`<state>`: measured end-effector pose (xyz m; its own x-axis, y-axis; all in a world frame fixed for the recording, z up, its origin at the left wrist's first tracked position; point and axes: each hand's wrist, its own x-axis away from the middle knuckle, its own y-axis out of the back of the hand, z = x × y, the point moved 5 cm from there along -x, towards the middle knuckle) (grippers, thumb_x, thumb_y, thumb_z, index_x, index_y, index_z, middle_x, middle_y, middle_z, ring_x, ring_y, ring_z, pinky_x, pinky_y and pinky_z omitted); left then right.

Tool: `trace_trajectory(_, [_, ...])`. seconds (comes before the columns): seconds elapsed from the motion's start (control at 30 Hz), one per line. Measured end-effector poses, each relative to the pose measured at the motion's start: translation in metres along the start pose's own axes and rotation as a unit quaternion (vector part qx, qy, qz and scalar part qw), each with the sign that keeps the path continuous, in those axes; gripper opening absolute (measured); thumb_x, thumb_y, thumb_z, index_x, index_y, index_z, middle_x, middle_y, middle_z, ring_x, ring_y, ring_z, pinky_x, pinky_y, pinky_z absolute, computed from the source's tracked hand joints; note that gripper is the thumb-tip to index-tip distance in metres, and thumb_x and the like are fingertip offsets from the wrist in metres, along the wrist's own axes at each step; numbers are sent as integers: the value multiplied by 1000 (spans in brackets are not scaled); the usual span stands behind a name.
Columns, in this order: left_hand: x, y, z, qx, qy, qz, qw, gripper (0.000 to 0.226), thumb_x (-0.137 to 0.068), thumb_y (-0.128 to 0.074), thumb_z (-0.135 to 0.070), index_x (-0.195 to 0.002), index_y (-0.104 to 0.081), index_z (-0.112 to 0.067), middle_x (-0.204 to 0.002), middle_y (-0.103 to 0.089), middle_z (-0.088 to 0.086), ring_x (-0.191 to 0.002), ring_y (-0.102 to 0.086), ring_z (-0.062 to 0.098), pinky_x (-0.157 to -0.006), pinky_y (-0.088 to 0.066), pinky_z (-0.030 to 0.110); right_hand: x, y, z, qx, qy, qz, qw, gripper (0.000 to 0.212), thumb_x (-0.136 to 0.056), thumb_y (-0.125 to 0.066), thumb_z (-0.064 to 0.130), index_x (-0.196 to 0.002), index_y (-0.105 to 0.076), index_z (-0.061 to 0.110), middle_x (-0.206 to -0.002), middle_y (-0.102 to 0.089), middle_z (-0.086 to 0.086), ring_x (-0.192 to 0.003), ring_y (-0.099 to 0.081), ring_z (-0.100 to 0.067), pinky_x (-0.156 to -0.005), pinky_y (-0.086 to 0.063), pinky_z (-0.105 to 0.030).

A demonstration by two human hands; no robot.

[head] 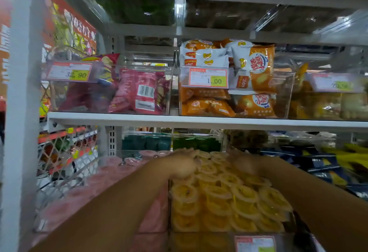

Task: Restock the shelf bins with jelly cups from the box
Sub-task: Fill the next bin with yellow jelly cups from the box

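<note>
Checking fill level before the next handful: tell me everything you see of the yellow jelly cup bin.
The clear plastic bin sits below the shelf board, heaped with yellow jelly cups, lids up. A price tag hangs at its front. The left hand and right hand rest on its far cups; grip blurred.

Flat, fairly bright indoor light with soft shadows; the shelf backs go dim. Motion blur softens everything, worst on the left hand [183,165] and right hand [245,164] over the round yellow jelly cups [229,196]. White glare streaks the clear plastic upper bins [298,18]. The white metal upright [22,92] bows at the left edge.
</note>
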<state>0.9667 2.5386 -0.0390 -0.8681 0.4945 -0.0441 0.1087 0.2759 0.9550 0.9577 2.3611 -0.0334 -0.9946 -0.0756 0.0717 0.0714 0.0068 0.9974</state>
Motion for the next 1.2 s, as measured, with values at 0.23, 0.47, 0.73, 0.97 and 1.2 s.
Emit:
trace_trajectory(0.23, [-29, -30, -17, -42, -15, 43, 998, 59, -98, -19, -60, -152, -8, -39, -163, -6, -5, -149, -8, 24, -120, -12, 47, -21, -27, -5, -36, 25, -20, 999, 54, -104, -13, 47, -154, -9, 27, -161, -10, -3, -148, -10, -24, -120, -9, -37])
trace_trajectory(0.47, [-23, -25, -17, -25, 5, 43, 999, 57, -100, -22, -56, -152, -11, -39, -162, -7, -6, -148, -10, 21, -118, -11, 41, -11, -21, -2, -117, 33, -16, 992, 58, -101, -14, 54, -153, -14, 28, -161, -13, -1, -148, -11, -23, -121, -10, -42])
trace_trajectory(0.73, [15, -24, -39, -23, -10, 78, 997, 54, -103, -21, -49, -153, -10, -34, -162, -7, -7, -149, -9, 18, -120, -10, 36, 42, -23, 5, -57, 27, 39, 997, 57, -102, -10, 52, -154, -1, 30, -162, 8, 0, -149, 4, -24, -121, -2, -42])
trace_trajectory(0.97, [23, -45, -34, -54, -9, 36, 998, 60, -97, -11, -58, -152, -14, -37, -162, -9, -6, -149, -10, 20, -120, -14, 48, 57, -39, 28, -69, 42, -3, 997, 55, -101, -5, 52, -153, -2, 34, -162, 1, -4, -149, 5, -26, -120, 0, -48])
trace_trajectory(1.2, [42, -29, -49, -76, -38, -67, 994, 54, -103, -14, -46, -154, -19, -27, -162, -14, -1, -147, -15, 19, -118, -15, 40, 83, -30, 28, -97, 56, -122, 986, 56, -101, -9, 52, -154, -10, 34, -162, -5, -1, -149, -1, -24, -119, 0, -51])
